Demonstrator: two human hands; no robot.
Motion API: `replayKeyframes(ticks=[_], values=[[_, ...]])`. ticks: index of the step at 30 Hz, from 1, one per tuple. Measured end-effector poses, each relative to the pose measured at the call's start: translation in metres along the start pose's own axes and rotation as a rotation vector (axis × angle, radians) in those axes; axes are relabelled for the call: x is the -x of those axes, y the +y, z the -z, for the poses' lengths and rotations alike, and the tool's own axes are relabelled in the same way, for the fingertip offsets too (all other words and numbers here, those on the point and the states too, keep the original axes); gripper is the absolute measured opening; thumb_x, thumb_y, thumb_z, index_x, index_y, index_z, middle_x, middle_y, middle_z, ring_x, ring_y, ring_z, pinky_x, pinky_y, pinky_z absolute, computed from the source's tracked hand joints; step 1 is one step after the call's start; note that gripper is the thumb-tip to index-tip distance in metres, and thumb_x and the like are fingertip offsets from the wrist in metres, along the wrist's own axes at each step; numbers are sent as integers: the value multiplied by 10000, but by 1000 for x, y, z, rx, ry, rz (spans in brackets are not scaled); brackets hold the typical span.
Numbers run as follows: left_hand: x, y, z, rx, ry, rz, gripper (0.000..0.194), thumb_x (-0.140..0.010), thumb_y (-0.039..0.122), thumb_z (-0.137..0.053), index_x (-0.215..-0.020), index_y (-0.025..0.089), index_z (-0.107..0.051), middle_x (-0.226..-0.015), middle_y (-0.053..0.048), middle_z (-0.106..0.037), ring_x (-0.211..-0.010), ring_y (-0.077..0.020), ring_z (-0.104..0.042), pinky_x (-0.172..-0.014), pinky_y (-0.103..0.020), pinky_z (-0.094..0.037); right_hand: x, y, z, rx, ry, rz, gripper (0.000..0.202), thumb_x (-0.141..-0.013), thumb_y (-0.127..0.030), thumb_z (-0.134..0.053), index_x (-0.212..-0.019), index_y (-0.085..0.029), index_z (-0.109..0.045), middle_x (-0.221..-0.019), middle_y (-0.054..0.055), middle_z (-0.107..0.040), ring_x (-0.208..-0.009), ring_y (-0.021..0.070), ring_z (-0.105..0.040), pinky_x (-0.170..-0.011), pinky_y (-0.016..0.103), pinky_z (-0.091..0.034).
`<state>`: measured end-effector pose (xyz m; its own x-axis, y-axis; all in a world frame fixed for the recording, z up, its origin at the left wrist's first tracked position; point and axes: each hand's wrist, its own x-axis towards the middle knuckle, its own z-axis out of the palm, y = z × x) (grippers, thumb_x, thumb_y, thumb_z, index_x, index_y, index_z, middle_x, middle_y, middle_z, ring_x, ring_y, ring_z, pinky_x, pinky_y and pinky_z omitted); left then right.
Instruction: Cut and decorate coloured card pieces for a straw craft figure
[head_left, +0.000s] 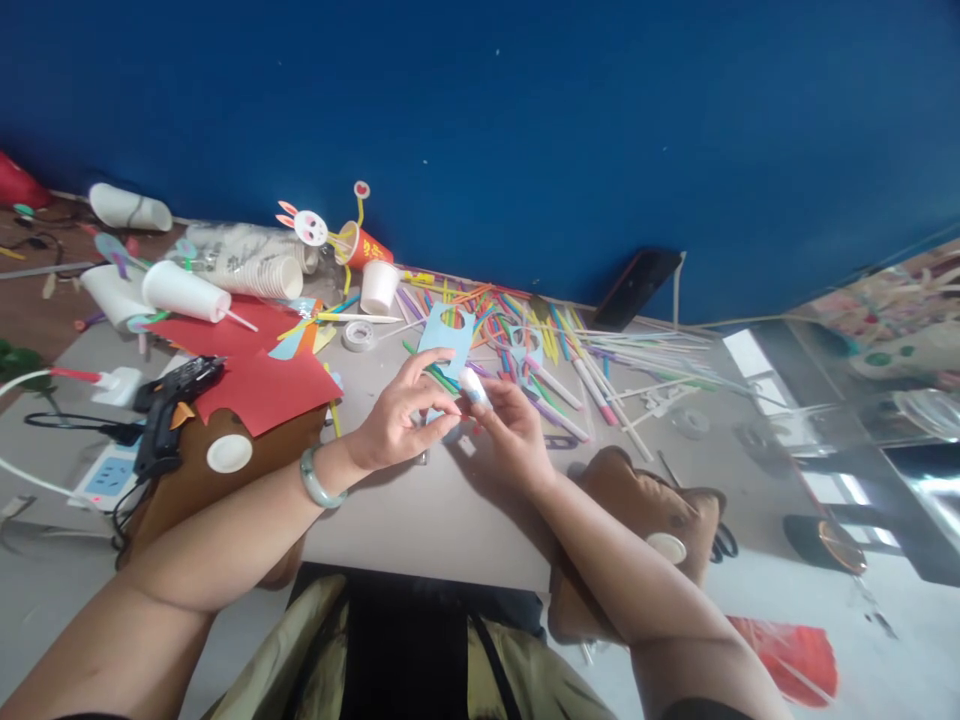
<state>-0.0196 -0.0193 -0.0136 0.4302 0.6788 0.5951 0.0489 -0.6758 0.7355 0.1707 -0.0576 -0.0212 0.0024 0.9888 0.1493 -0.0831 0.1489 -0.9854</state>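
In the middle of the head view, over the table, my right hand (519, 430) is closed around a small white glue stick (474, 388) with a bluish label. Close to it on the left, my left hand (405, 412) has its thumb and fingers brought together in a pinch. Whatever those fingertips hold is too small or hidden to make out. Just beyond both hands lies a light blue paper (441, 338) with a round hole cut in it. Coloured markers (559, 385) are spread behind my right hand.
Red paper (270, 385), a roll of tape (358, 336) and a black glue gun (169, 410) lie at left, near a power strip (109, 480). Paper cups (184, 290) and a rabbit figure (309, 227) stand farther back. A dark phone (637, 288) leans against the blue wall.
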Motion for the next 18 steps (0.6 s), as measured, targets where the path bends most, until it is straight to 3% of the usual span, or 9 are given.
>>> replayKeyframes(ticks=[3,11,15,18], values=[[1,1,1,-88,-14,-115,66,-887,204,-632,-887,172,-689,-1439,-145,-469,-843,-135,-630,-849,-367,-553,0,2,0,-18,7,-5,287,-824,-358,-761,-1060,-248,-641,-1019,37,-714,-853,171,-704,-800,353,-596],[0,4,1,-94,-13,-143,55,-875,178,-637,-872,179,-691,-1320,-122,-574,-888,-155,-629,-824,-343,-554,1,0,-1,39,0,15,267,-848,-374,-732,-1061,-240,-640,-1025,42,-710,-871,171,-701,-798,352,-595],[-2,4,2,4,107,75,73,-859,221,-666,-823,176,-711,-1160,-118,-643,-1115,-237,-616,-815,-328,-544,2,-1,1,90,50,28,275,-865,-394,-700,-1069,-226,-627,-915,36,-712,-776,168,-693,-689,325,-588],[-5,-1,2,154,230,312,133,-847,294,-693,-812,170,-726,-1164,-121,-639,-1134,-242,-612,-775,-297,-538,3,-5,3,251,138,112,238,-889,-384,-657,-1057,-217,-633,-892,46,-712,-699,163,-672,-635,326,-575]])
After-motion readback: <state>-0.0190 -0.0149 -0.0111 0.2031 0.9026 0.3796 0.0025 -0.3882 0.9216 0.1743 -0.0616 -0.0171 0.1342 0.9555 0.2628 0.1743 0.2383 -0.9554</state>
